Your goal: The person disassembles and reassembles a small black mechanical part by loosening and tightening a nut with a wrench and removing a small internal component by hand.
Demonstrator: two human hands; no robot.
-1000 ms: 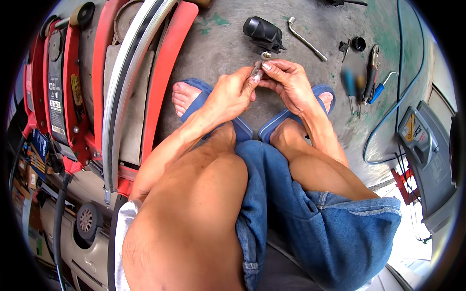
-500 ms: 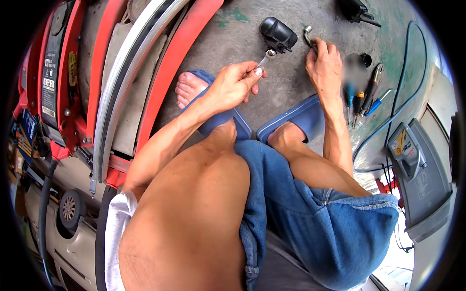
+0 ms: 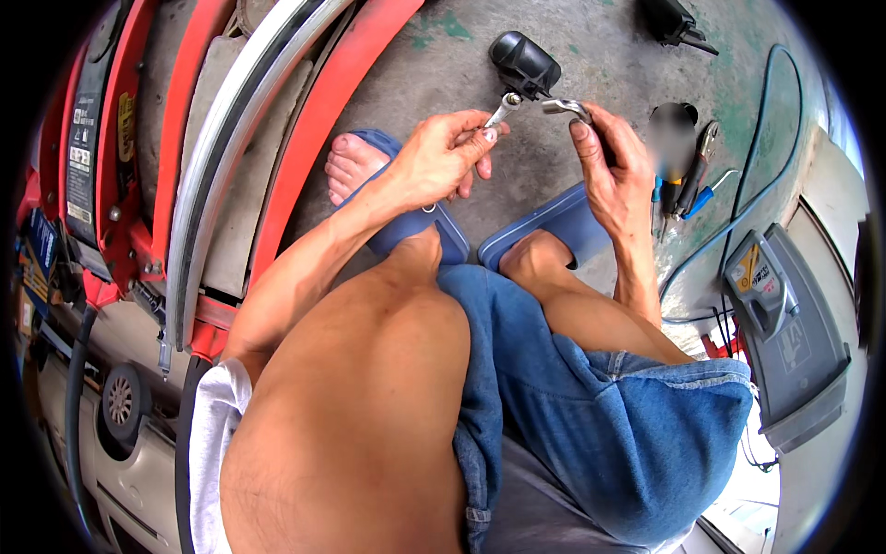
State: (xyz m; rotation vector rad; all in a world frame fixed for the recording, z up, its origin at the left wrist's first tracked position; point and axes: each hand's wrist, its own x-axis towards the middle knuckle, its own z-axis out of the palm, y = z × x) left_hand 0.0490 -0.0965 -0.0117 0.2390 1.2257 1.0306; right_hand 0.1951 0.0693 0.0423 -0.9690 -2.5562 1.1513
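My left hand (image 3: 448,157) is closed on a small silver wrench (image 3: 500,114), whose ring end has a small metal fitting in it. My right hand (image 3: 614,162) grips an angled socket wrench (image 3: 560,105), its bent head pointing left toward the ring end, a short gap apart. Just above both tools a black molded plastic part (image 3: 522,63) lies on the concrete floor. To the right of my right hand lie pliers (image 3: 703,157) and a blue-handled tool (image 3: 700,201), partly beside a blurred patch.
Red floor jacks (image 3: 323,111) and a silver curved trim (image 3: 198,231) fill the left, with a car wheel (image 3: 123,406) beyond. Another black part (image 3: 672,23) lies top right. A blue hose (image 3: 789,120) loops beside a grey plastic case (image 3: 794,351). My sandalled feet are below my hands.
My hands have separated from their earlier position together. My right hand reached to the angled wrench on the floor, took hold of it and raised it, swinging its head leftward toward the left one.
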